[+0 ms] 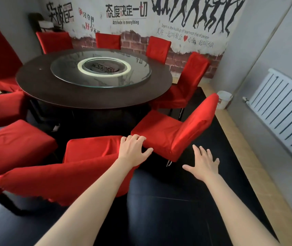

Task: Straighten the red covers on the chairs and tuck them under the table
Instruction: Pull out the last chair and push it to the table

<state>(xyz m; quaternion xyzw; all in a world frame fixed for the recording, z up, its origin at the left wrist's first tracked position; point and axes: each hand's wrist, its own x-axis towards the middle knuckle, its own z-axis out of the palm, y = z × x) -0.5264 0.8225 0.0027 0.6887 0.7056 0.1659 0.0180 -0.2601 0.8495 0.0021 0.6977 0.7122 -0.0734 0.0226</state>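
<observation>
Fingers of left hand (134,150) curl on red cover (161,132); right hand (203,164) splayed beside round table (40,89).

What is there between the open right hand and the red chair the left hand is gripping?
Nothing: in the head view only bare dark floor separates the right hand from the chair, whose seat edge the left hand grips.

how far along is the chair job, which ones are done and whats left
Done, it seems: the three red-covered chairs at the far wall sit close against the round dark table. In hand: the left hand grips the seat corner of the red-covered chair pulled out on the right; the right hand hovers open. Left: the near chair with the rumpled, slipping red cover and those at the left.
</observation>
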